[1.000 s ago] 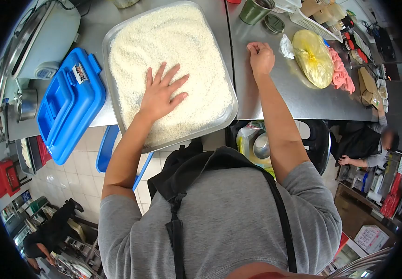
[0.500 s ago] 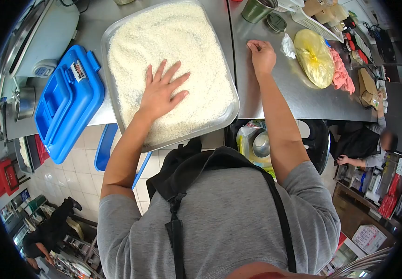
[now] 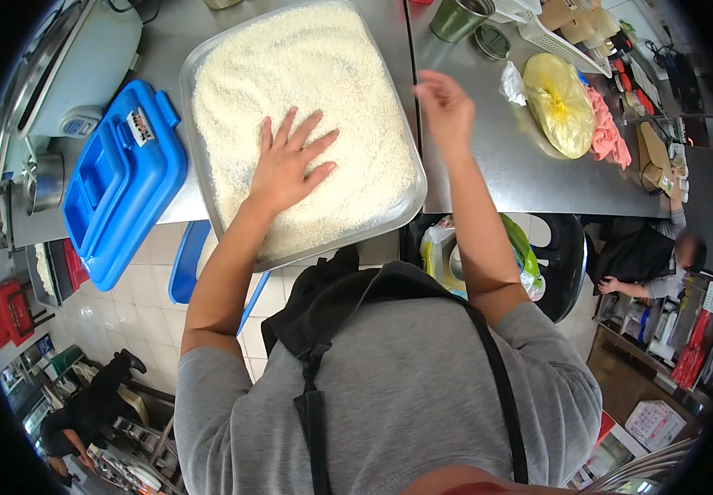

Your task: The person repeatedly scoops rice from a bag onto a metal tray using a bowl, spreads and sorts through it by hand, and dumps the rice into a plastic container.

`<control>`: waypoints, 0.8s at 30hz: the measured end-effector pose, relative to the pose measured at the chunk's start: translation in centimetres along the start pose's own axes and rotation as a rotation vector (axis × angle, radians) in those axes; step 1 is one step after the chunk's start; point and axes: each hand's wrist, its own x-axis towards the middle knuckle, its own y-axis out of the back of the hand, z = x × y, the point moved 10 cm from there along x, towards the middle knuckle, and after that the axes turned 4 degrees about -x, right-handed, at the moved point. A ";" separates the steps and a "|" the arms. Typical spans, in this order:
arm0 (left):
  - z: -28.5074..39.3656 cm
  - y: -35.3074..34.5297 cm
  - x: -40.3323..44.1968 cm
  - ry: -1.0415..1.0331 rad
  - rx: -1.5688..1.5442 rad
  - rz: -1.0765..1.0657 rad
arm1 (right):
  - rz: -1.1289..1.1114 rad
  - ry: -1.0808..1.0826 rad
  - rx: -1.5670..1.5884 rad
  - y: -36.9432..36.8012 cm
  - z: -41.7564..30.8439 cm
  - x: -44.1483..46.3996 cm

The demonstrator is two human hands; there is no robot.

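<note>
A big metal tray (image 3: 416, 198) on the steel counter holds a broad layer of pale, rice-like grains (image 3: 307, 74). My left hand (image 3: 286, 169) rests flat on the grains near the tray's middle, fingers spread and palm down. Bare metal shows through thinly beside its thumbless edge. Over the tray's right rim and the counter seam, my right hand (image 3: 449, 114) is raised, its fingers curled in toward the thumb. Whatever may be between those fingertips is too small to make out.
Left of the tray sits a blue plastic lid (image 3: 125, 181). On the right counter (image 3: 488, 186) lie a yellow plastic bag (image 3: 559, 107), a pink cloth (image 3: 606, 128) and a green metal cup (image 3: 460, 21). A black bin (image 3: 567, 272) stands below. Other people work at far left and right.
My right hand has lifted from the right counter and moved left toward the tray's edge, its fingers loosening a little. My left hand stays in place on the grains.
</note>
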 end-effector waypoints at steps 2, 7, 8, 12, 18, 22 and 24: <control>-0.1 0.0 0.0 0.002 0.000 0.004 | 0.162 -0.081 -0.113 3.7 4.2 1.2; 0.0 0.0 0.0 -0.002 0.011 0.015 | 0.210 0.015 -0.451 6.4 6.5 2.4; 0.0 0.0 0.0 -0.001 0.010 0.013 | 0.208 0.013 -0.451 6.3 6.4 2.5; 0.0 0.0 0.0 0.014 -0.009 -0.011 | 0.162 -0.052 -0.545 6.0 6.1 3.0; -0.1 1.2 -1.1 0.031 -0.160 -0.007 | 0.113 0.006 -0.661 5.2 5.9 3.4; -1.3 4.5 -2.9 0.094 -0.188 0.123 | 0.078 0.025 -0.673 4.4 6.8 3.5; -4.2 5.2 -4.1 0.199 -0.154 0.216 | -0.010 0.001 -0.446 2.8 4.6 2.6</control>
